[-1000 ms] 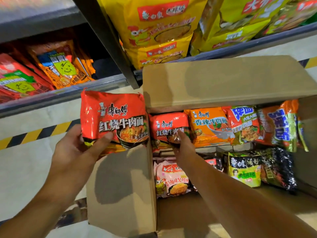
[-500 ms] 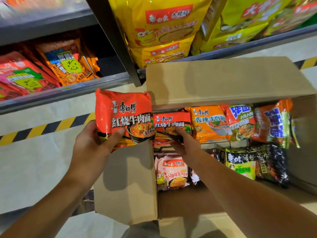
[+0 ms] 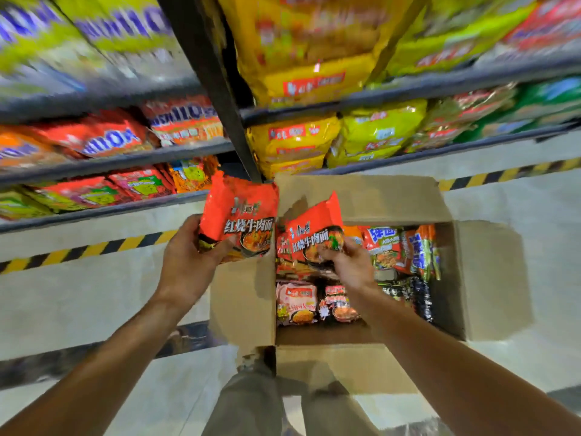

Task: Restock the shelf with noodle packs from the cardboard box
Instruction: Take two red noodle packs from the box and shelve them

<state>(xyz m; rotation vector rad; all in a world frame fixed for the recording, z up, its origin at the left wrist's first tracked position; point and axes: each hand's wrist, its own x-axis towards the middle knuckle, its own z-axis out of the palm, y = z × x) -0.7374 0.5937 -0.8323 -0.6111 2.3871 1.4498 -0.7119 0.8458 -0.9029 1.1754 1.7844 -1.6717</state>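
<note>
Second glossy red pack (image 3: pixel 314 237) lifted from box (image 3: pixel 490 278); right hand (image 3: pixel 349 262) pinching.

Shop: stocked shelves (image 3: pixel 125 162) (packaged noodles).

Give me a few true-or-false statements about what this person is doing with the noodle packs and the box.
1. Each hand holds a red noodle pack. True: the left hand holds the left red pack, the right hand the right red pack.
2. The cardboard box is empty. False: several packs still lie inside.
3. The right red pack is raised above the box. True.
4. The box's flaps are taped shut. False: they are folded open.
5. The shelves hold only bottles. False: they hold noodle packs.
</note>
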